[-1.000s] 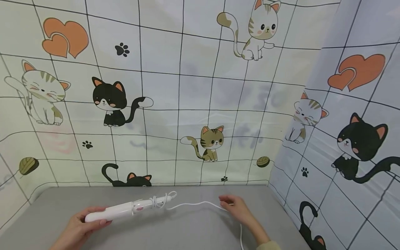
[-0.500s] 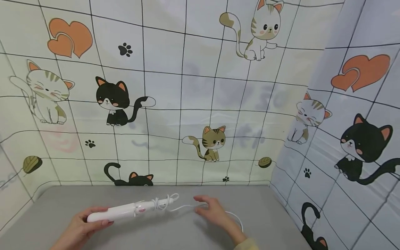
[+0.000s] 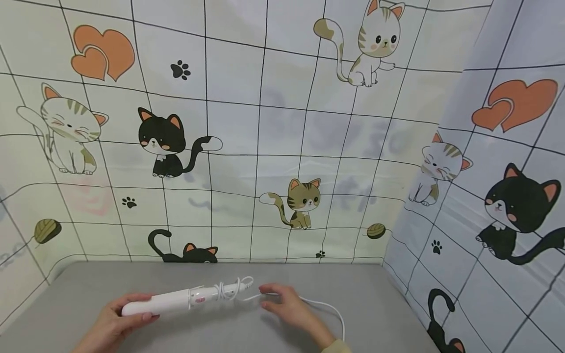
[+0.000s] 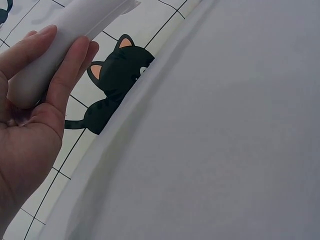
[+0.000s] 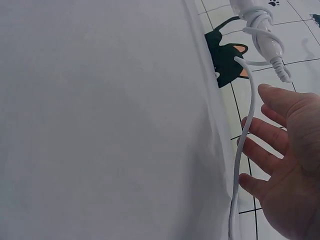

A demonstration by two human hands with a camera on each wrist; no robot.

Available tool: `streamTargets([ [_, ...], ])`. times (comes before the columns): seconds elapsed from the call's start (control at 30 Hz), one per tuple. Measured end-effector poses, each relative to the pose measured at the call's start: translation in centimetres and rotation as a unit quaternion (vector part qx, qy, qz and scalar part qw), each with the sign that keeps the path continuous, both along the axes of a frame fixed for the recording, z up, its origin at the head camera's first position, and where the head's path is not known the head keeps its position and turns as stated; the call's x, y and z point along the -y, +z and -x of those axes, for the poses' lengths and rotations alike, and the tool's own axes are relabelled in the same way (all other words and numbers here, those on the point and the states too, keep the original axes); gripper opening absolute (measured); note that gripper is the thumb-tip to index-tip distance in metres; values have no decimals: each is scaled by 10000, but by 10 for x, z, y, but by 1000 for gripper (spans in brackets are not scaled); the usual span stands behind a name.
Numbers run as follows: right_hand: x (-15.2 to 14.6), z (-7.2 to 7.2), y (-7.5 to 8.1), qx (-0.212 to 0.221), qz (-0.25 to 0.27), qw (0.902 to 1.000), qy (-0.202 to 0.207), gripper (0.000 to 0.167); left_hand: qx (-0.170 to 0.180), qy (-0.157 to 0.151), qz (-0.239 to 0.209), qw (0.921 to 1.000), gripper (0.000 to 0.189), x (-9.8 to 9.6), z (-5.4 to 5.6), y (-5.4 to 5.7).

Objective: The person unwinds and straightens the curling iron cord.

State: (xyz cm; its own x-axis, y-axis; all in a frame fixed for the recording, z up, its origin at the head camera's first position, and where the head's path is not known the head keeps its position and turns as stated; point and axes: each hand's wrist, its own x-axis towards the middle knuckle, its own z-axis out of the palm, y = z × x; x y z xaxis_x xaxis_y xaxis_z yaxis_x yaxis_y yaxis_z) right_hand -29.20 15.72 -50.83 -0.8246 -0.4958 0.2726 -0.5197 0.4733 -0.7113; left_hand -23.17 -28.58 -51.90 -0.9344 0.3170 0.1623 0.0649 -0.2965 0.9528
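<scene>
My left hand [image 3: 110,319] grips the thick rounded end of a white hair iron [image 3: 169,302], thumb on one side and fingers on the other. The iron is held slantwise above the grey tabletop, its thin end pointing right. A pink mark shows near its middle. White cord [image 5: 260,27] is wound in loops round the thin end, and a loose length of cord [image 3: 330,306] runs off to the right. Close to that end is my right hand [image 3: 289,308], its fingers relaxed and apart. In the right wrist view the loose cord passes right by its fingertips [image 5: 247,181].
The grey tabletop [image 3: 212,333] spreads under both hands. Behind it and to the right hang white gridded sheets [image 3: 234,122] printed with cats, hearts and paws. The back sheet meets the table's far edge.
My right hand has moved left along the loose cord, coming closer to the wound end of the hair iron. My left hand keeps its grip, with hardly any movement.
</scene>
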Motion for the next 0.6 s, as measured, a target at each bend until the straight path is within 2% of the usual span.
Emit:
streamTargets([
  [0.13, 0, -1, -1, -63, 20, 10000, 45, 34, -43, -97, 17, 9999, 43, 0, 1, 0],
  [0.3, 1, -2, -1, 136, 262, 9994, 195, 23, -18, -211, 34, 9998, 45, -1, 2, -1],
  [0.43, 1, -3, -2, 334, 336, 9986, 233, 17, -73, -394, -154, 9991, 47, -1, 3, -2],
  [0.6, -4, -2, 0, 411, 260, 9986, 195, 13, -204, -414, -376, 9982, 48, 1, 3, -2],
])
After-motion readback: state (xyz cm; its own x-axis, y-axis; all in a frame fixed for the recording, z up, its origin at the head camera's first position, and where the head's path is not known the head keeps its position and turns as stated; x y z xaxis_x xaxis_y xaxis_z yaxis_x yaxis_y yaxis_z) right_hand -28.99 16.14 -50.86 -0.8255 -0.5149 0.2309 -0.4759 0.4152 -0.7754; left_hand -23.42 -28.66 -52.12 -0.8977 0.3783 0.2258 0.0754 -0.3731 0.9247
